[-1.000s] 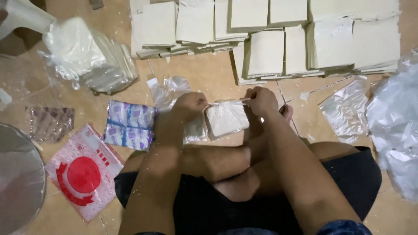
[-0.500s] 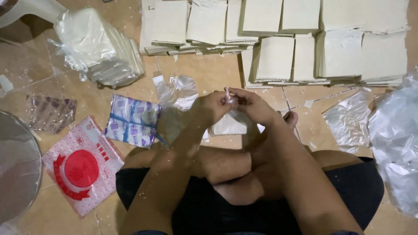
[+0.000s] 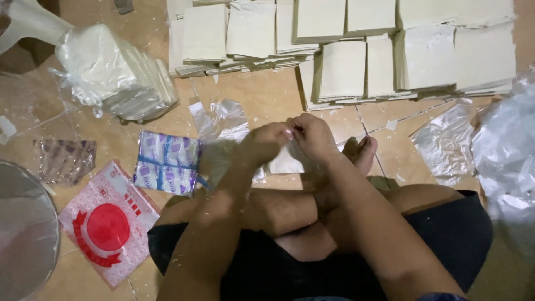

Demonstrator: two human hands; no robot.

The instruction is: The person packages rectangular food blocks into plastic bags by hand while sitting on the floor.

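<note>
Tiled floor (image 3: 267, 100), person seated cross-legged. L hand (image 3: 266, 144) + R hand (image 3: 312, 134) meet fingertip to fingertip, both pinched on top edge of clear plastic packet (image 3: 281, 163); packet hangs below grip, toward knees. Cream sheet stacks (image 3: 345, 67) lie beyond.

- Rows of stacked cream paper sheets (image 3: 345, 56) lay on the floor.
- A purple-and-white wrapped packet (image 3: 167, 163) sat beside a red-and-white printed plastic bag (image 3: 108, 223).
- A clear bag of cream sheets (image 3: 114, 72) rested upper left.
</note>
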